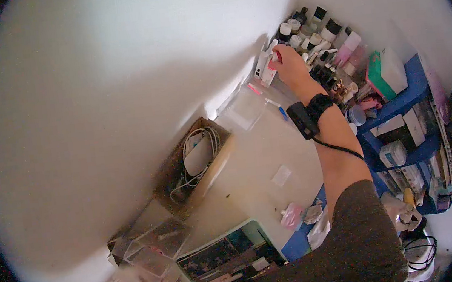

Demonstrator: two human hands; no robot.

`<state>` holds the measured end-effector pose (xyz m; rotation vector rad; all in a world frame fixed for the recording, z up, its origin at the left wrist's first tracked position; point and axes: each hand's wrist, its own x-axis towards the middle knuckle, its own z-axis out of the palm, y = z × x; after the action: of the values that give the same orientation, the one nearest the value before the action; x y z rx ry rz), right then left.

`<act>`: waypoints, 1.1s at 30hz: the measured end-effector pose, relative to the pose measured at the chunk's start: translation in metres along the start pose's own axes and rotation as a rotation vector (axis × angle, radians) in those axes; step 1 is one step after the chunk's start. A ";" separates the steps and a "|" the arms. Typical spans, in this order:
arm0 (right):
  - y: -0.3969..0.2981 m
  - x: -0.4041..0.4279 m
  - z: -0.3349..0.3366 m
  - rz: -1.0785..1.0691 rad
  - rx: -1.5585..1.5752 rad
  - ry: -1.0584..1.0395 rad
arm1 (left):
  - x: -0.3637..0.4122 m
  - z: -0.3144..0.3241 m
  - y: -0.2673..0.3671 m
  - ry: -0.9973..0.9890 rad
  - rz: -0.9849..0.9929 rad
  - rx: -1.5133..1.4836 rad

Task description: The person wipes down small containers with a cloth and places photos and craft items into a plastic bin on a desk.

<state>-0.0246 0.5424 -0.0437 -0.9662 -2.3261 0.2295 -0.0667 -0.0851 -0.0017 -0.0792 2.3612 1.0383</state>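
My right hand point(287, 63) reaches to the far corner of the white tabletop, with a black device strapped round its wrist. Its fingers close at the upper end of a small white-and-red box point(270, 74); part of the grip is hidden. Against the wall, just left of that box, stands a slim white box point(260, 65). Right of the hand crowd white-capped jars point(295, 41), bottles and dark small containers. A red-and-white stick point(254, 89) and a blue-tipped pen point(283, 113) lie on the table nearer to me. My left hand is out of view.
A cardboard box point(224, 135) holds coiled white cables. Nearer stand a clear plastic box point(155, 251) and a pale green-rimmed organizer point(255, 225). A blue shelf point(404, 91) bears a green-and-white box point(392, 74). A pink plastic packet point(292, 215) lies near the table edge.
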 end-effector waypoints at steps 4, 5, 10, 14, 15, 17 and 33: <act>-0.006 0.002 -0.005 0.048 -0.092 -0.058 | 0.001 0.010 0.017 0.037 -0.057 -0.084; -0.008 0.000 -0.008 0.044 -0.132 -0.074 | 0.001 0.011 0.015 0.038 -0.058 -0.083; -0.019 -0.009 -0.021 0.004 -0.133 -0.051 | -0.002 0.009 0.007 0.027 0.009 -0.150; -0.019 -0.016 -0.014 -0.097 -0.248 -0.028 | 0.005 0.011 -0.014 0.137 0.121 -0.110; -0.025 -0.018 -0.009 -0.115 -0.213 -0.022 | 0.007 0.019 -0.016 0.269 0.112 -0.217; -0.027 -0.023 -0.033 -0.060 0.160 0.040 | 0.015 0.004 -0.013 0.034 0.187 0.307; -0.202 -0.358 -0.088 -0.459 0.400 -0.968 | -0.009 0.031 -0.084 -0.074 0.215 -0.008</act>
<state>0.1067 0.1440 -0.0644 -0.0631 -3.0667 1.1114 -0.0223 -0.1235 -0.0701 0.2107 2.3358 1.1305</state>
